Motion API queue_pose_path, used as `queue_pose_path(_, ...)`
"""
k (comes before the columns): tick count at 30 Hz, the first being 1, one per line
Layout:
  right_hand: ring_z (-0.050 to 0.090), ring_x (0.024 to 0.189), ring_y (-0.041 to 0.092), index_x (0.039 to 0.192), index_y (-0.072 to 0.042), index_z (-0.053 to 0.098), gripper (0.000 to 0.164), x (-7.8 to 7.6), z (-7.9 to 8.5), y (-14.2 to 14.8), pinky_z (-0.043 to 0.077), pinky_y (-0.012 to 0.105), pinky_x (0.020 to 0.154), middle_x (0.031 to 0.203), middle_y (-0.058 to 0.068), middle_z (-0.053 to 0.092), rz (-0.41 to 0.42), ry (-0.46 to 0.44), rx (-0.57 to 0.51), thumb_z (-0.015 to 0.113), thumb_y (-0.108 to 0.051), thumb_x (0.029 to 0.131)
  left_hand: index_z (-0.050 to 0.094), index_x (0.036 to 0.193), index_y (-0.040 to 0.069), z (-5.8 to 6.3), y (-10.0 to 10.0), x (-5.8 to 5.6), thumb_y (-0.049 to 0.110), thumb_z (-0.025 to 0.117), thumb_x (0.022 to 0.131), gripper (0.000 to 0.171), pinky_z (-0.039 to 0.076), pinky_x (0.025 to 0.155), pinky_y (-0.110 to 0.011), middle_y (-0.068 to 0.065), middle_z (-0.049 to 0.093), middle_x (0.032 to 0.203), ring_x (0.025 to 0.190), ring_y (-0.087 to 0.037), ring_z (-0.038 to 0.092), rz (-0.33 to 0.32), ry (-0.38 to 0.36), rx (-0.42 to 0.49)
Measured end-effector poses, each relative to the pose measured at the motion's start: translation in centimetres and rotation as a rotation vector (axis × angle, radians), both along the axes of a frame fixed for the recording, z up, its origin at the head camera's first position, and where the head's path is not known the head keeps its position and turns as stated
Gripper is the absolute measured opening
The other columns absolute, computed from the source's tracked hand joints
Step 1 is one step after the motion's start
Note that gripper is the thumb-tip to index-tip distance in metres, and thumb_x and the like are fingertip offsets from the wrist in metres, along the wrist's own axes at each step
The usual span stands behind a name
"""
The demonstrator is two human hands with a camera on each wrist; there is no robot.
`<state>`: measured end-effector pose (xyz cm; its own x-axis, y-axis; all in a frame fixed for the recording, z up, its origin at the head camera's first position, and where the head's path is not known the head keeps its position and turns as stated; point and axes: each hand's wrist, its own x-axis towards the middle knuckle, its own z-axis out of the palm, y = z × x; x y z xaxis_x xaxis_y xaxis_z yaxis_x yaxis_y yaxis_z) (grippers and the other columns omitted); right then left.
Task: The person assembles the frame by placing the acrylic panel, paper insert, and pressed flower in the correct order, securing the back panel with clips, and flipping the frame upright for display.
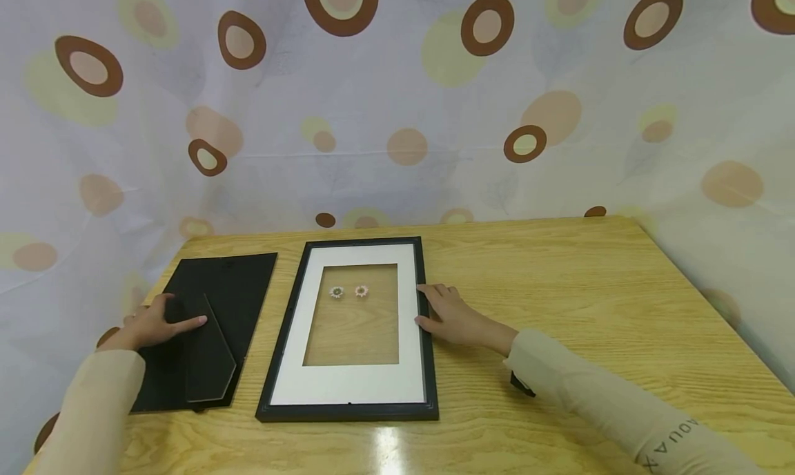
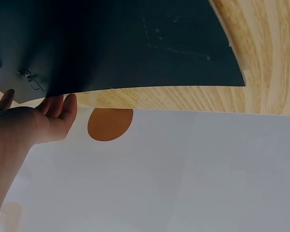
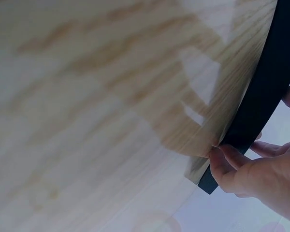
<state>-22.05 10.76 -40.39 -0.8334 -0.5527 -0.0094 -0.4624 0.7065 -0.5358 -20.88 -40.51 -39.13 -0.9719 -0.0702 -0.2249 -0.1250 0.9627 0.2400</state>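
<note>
At the left of the table lies a black picture-frame backing board [image 1: 245, 288] with a fold-out stand [image 1: 208, 364]. My left hand [image 1: 149, 325] holds this board at its left edge, thumb reaching over toward the stand. The left wrist view has the fingers at the edge of the board [image 2: 135, 48]. A black picture frame [image 1: 348, 413] with a white mat [image 1: 354, 385] lies flat in the middle. Two small flower-like pieces [image 1: 337, 292] show within the mat's opening. My right hand [image 1: 456, 320] grips the frame's right side; its fingers bend onto the rim [image 3: 261, 87] in the right wrist view.
The wooden table [image 1: 559, 275] extends to the right of the frame. A patterned sheet [image 1: 404, 102] hangs behind the table and along both sides. A dark object [image 1: 523, 385] shows partly under the right sleeve.
</note>
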Motion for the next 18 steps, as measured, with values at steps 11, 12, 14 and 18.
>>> queue_pose_path(11,0.035,0.123,0.041,0.139,0.002,0.028,0.058,0.02,0.05,0.06,0.035,0.053,0.099,0.136,0.026,0.036,0.005,-0.017,-0.008,0.051,-0.025,0.094,0.014,0.134,-0.019,0.11,0.15,0.05,0.067,0.058,0.073,0.114,0.026,0.083,-0.070,-0.052,0.015,0.125,0.106,-0.068,0.022,0.068,-0.027,0.021)
queue_pose_path(12,0.035,0.123,0.041,0.139,0.003,0.028,0.058,0.03,0.05,0.06,0.035,0.053,0.099,0.136,0.026,0.036,0.006,-0.016,-0.009,0.051,-0.025,0.094,0.013,0.134,-0.019,0.11,0.17,0.07,0.067,0.059,0.073,0.115,0.026,0.083,-0.070,-0.053,0.013,0.124,0.106,-0.068,0.021,0.076,-0.029,0.029)
queue_pose_path(14,0.035,0.123,0.042,0.139,0.003,0.028,0.058,0.06,0.06,0.04,0.035,0.053,0.099,0.136,0.026,0.036,0.006,-0.015,-0.010,0.051,-0.025,0.094,0.012,0.135,-0.018,0.08,0.21,0.09,0.067,0.060,0.072,0.116,0.027,0.082,-0.070,-0.053,0.012,0.124,0.105,-0.068,0.021,0.090,-0.032,0.041)
queue_pose_path(18,0.035,0.124,0.042,0.139,0.003,0.028,0.058,0.11,0.06,0.01,0.035,0.053,0.099,0.136,0.026,0.035,0.005,-0.007,-0.008,0.051,-0.025,0.094,0.012,0.136,-0.017,-0.01,0.18,0.09,0.067,0.062,0.070,0.117,0.027,0.081,-0.069,-0.053,0.010,0.123,0.103,-0.067,0.021,0.107,-0.027,0.053)
